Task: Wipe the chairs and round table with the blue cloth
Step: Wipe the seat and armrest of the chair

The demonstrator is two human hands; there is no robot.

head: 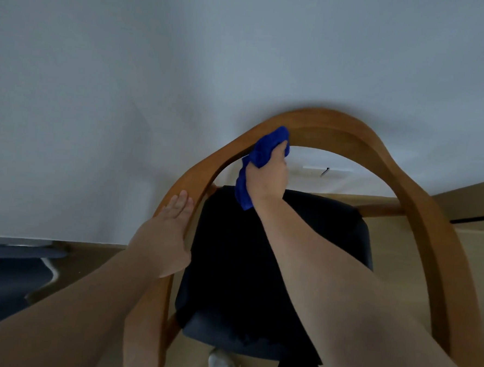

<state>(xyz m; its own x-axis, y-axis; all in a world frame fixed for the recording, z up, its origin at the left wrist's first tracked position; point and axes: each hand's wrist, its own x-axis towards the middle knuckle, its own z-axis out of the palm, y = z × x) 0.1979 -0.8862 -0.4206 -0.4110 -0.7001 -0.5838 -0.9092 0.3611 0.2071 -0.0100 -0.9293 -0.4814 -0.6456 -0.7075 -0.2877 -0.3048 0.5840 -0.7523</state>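
Looking down, you see a white shoe (pixel 221 366) on the tan floor (pixel 396 241), just below the dark seat (pixel 259 255). Your left grip (pixel 164 235) lies flat and open on the left side of the curved wooden chair frame (pixel 323 126), fingers straight, holding nothing. Farther out, your right grip (pixel 266 176) is curled tight round the blue cloth (pixel 261 153). It presses the bunched cloth against the frame's inner edge near the top-left curve. A loose tail of cloth hangs by the wrist, over the seat. Pale wall (pixel 157 64) behind everything.
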